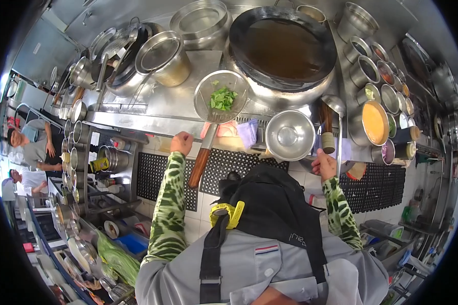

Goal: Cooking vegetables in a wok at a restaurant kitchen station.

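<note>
My left hand (181, 143) is curled at the front edge of the steel counter, with nothing visible in it. Beside it, a wire-mesh strainer (203, 108) with a wooden handle holds chopped green leaves (223, 98). The handle sticks out past the counter edge, apart from my hand. My right hand (324, 166) has bent fingers by the right side of a steel mixing bowl (290, 135), just below a bamboo wok brush (328, 141). A steel ladle (340, 133) stands close to its right. Whether those fingers grip anything is unclear.
A large wok (282, 49) of brown liquid sits on the range behind the strainer. Steel pots (163, 57) stand left. At right are several ingredient containers, one with orange liquid (375, 122). Folded cloths (247, 133) lie at the front. Two people (38, 143) stand far left.
</note>
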Motion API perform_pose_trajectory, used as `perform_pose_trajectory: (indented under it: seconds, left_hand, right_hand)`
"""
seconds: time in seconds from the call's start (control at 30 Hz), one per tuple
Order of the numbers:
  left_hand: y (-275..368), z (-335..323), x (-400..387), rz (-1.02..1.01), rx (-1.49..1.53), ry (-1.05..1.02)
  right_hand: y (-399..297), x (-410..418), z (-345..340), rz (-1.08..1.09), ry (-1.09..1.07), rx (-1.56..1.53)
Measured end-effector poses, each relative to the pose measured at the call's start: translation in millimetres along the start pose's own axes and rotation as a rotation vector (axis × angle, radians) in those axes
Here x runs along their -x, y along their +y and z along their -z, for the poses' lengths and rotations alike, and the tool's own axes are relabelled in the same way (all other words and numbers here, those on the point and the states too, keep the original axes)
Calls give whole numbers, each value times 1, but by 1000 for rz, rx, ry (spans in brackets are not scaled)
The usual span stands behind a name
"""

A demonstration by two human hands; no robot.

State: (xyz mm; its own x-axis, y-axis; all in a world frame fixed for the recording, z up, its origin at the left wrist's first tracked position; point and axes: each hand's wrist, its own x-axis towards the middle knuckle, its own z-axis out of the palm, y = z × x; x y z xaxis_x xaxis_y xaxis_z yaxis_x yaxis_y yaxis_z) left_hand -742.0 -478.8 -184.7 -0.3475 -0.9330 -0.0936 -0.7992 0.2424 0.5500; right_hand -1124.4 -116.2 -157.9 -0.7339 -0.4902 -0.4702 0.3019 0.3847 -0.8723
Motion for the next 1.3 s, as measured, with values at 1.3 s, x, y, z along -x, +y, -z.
perform_pose_trajectory:
  seconds: [1.3]
  left_hand:
    - [280, 28, -14, 306, 1623, -1178]
  right_hand:
    - [-10, -2, 60, 246, 185, -339]
